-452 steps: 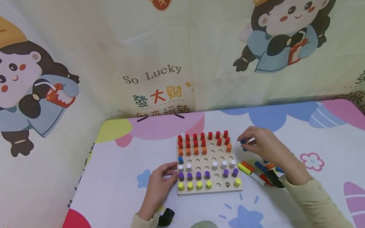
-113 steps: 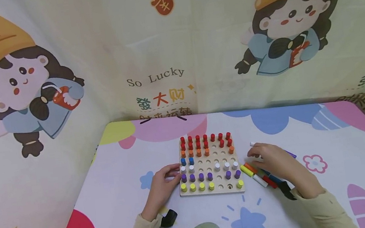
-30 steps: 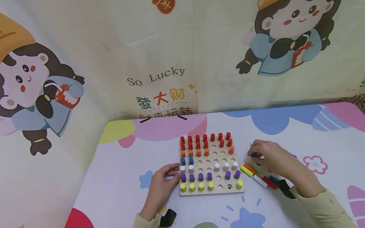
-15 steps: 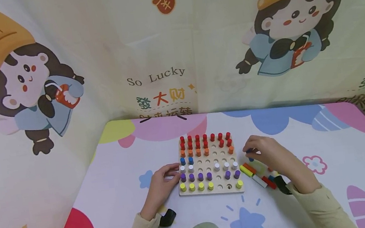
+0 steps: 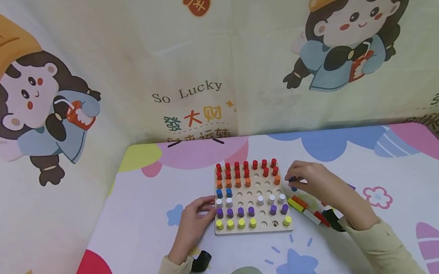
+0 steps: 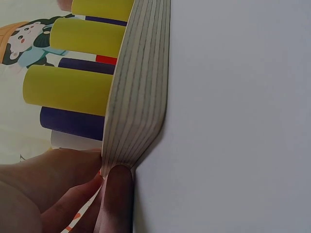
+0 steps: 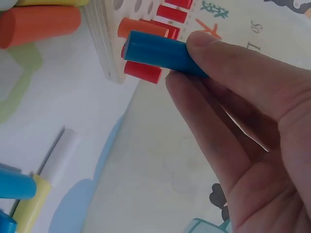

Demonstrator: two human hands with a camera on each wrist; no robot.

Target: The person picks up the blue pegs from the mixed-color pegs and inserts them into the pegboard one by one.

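Note:
A wooden pegboard (image 5: 253, 231) stands in the middle of the table with coloured pegs upright in rows. At its left edge my left hand (image 5: 192, 221) grips the board's side; the left wrist view shows the fingertips right at the board's corner, beside a white peg. Two blue pegs (image 5: 224, 193) stand at the left end of an otherwise open row. Right of the board, my right hand (image 5: 317, 184) is raised above the table. A blue peg (image 7: 160, 52) is pinched between its thumb and fingers, with one end sticking out toward the board.
Loose pegs lie right of the board, among them a yellow peg (image 5: 295, 205), an orange peg (image 5: 300, 201) and a white peg (image 5: 311, 217). Others are partly hidden under my right forearm. A printed fabric wall (image 5: 190, 43) rises behind the table.
My right hand has moved left toward the pegboard with the blue peg. Compared with the oldest frame, the board holds a second blue peg. My left hand stays at the board's left edge.

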